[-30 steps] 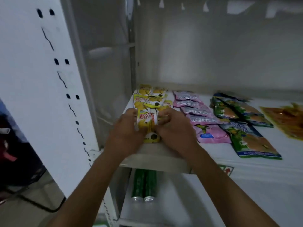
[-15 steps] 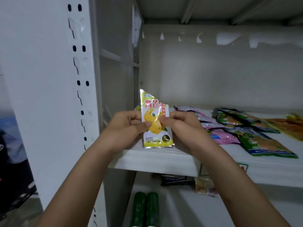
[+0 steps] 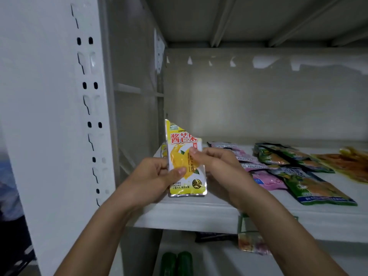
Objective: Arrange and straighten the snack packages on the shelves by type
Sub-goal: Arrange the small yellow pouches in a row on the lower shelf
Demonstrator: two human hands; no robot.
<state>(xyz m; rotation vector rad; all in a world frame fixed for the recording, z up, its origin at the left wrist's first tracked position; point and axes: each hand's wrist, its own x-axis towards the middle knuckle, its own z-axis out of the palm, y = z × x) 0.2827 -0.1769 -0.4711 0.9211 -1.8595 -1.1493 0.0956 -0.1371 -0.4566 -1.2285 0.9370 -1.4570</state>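
Both hands hold one yellow mango snack packet (image 3: 186,162) upright above the front left of the white shelf (image 3: 199,214). My left hand (image 3: 157,176) pinches its left edge with the thumb on the front. My right hand (image 3: 215,166) pinches the right edge. The packet's top right corner is folded over. Behind it, a bit of another yellow packet (image 3: 163,151) shows on the shelf. To the right lie a row of pink packets (image 3: 264,179), then green packets (image 3: 310,188), then orange packets (image 3: 352,166).
A white perforated upright (image 3: 89,124) stands at the left. On the lower shelf lie two green cans (image 3: 177,263), a dark packet (image 3: 215,237) and a colourful packet (image 3: 251,244). A green label (image 3: 242,222) hangs on the shelf's front edge.
A second ago both hands pressed on the yellow pile lying on the shelf. They have lifted one yellow packet off it and hold it upright; the view has tilted upward.
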